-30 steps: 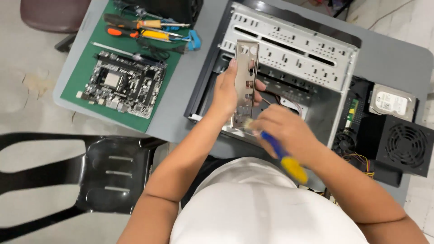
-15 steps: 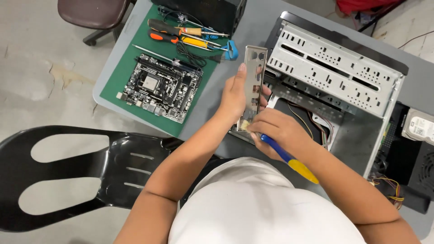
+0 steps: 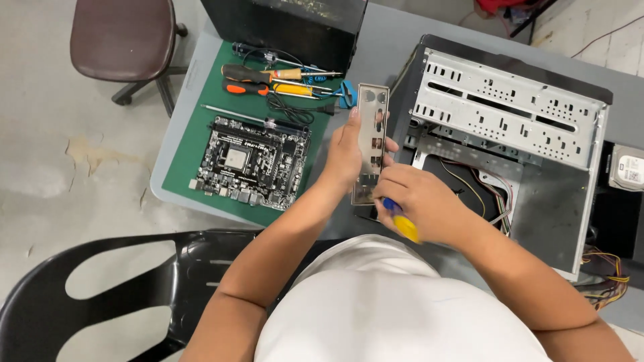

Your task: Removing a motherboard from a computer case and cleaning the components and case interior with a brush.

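Observation:
My left hand (image 3: 345, 155) holds a thin silver metal port plate (image 3: 370, 112) upright by its left edge, just left of the open computer case (image 3: 510, 114). My right hand (image 3: 419, 201) grips a screwdriver with a blue and yellow handle (image 3: 401, 222) and touches the plate's lower right side. The screwdriver's tip is hidden behind the hand. A black motherboard (image 3: 251, 161) lies on a green mat (image 3: 201, 141) to the left of both hands.
Several screwdrivers and cables (image 3: 282, 84) lie at the mat's far end. A hard drive (image 3: 629, 167) sits at the right edge, with coloured wires (image 3: 607, 278) below it. A black plastic chair (image 3: 100, 295) and a brown stool (image 3: 124, 40) stand left of the grey table (image 3: 389, 47).
Both hands have carried the silver plate leftward, out from the case's opening to the spot beside it. The view has shifted, so more of the case shows.

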